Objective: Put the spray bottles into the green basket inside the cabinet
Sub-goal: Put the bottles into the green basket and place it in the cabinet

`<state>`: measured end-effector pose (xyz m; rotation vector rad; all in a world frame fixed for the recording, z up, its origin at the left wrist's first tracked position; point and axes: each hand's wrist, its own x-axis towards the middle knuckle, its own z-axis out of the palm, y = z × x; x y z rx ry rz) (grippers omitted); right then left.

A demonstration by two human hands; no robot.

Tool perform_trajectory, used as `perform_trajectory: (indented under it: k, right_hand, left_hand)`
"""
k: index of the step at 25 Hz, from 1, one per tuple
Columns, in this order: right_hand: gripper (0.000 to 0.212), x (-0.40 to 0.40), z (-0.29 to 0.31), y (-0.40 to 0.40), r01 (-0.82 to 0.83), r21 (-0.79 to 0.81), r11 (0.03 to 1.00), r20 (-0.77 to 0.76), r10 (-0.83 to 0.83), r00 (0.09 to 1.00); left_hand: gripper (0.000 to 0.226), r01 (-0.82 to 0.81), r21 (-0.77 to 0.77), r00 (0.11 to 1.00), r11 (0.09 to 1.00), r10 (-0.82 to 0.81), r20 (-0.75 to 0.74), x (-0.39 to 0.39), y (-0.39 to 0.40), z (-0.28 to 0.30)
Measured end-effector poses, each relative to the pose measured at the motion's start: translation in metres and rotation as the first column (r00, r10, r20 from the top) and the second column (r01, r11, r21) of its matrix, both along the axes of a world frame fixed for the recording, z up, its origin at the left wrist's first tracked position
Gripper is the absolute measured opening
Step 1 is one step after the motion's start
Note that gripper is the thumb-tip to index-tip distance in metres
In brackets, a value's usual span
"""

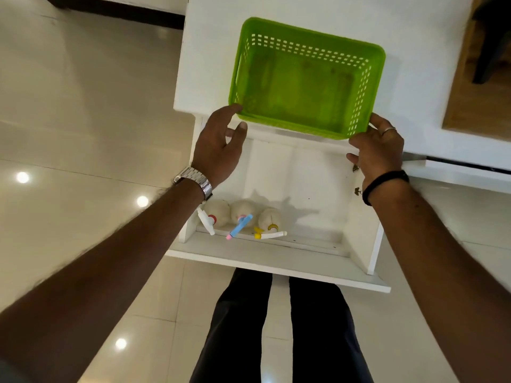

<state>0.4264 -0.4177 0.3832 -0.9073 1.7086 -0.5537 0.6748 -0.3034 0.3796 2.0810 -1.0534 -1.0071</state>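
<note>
The empty green basket [305, 81] rests on top of the white cabinet [210, 64], with its near edge over the front. My left hand [218, 145] is at the basket's near left corner, fingers spread, index tip touching the rim. My right hand [377, 150] grips the near right corner. Below, inside the open cabinet, three white spray bottles stand in a row: one with a white and red head [211, 219], one with a blue and pink head [240, 226], and one with a yellow and white head [269, 229].
The cabinet's base board [276, 262] juts out toward my legs [279, 327]. The open door [373, 244] stands at the right of the compartment. Glossy tiled floor [83, 120] lies to the left. A wooden surface [470, 92] and a dark chair are at the far right.
</note>
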Motion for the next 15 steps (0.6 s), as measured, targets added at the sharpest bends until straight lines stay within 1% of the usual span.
perform_trajectory:
  k: [2,3,5,7,9,10,11,13,15]
  right_hand:
    - [0.047,-0.005,-0.004,0.001,-0.027,-0.007,1.0,0.0,0.027,1.0]
    - [0.046,-0.008,-0.005,0.002,-0.011,-0.017,1.0,0.004,0.011,1.0]
    - [0.043,-0.012,-0.007,0.008,0.09,-0.039,0.995,0.018,-0.09,0.996]
    - [0.038,-0.019,-0.013,0.032,0.148,-0.019,0.989,-0.01,-0.149,0.989]
    - [0.036,-0.023,-0.021,0.071,0.109,0.072,0.991,-0.008,-0.109,0.994]
    - [0.037,-0.024,-0.024,0.087,0.087,0.116,0.989,0.009,-0.089,0.996]
    - [0.038,-0.024,-0.024,0.096,0.088,0.134,0.987,0.023,-0.091,0.996]
    - [0.038,-0.022,-0.023,0.087,0.147,0.08,0.986,0.066,-0.152,0.986]
    - [0.038,-0.021,-0.017,0.057,0.206,-0.005,0.979,0.101,-0.205,0.974]
  left_hand:
    - [0.047,0.023,-0.008,1.0,1.0,-0.023,0.006,-0.007,0.013,-0.003]
    - [0.052,0.025,-0.027,1.0,0.999,-0.025,0.002,-0.009,0.017,-0.005]
    - [0.065,-0.001,-0.07,1.0,0.998,0.003,0.021,-0.009,0.028,-0.008]
    - [0.067,-0.036,-0.042,0.995,0.998,0.04,0.096,-0.014,0.048,-0.015]
    - [0.062,-0.082,0.072,0.991,0.994,0.073,0.116,-0.025,0.075,-0.024]
    - [0.058,-0.109,0.129,0.992,0.986,0.098,0.085,-0.032,0.086,-0.027]
    - [0.054,-0.139,0.153,0.99,0.978,0.134,0.047,-0.039,0.095,-0.029]
    - [0.041,-0.25,0.08,0.968,0.965,0.248,0.031,-0.046,0.096,-0.03]
    - [0.028,-0.388,0.015,0.921,0.921,0.388,0.038,-0.045,0.082,-0.025]
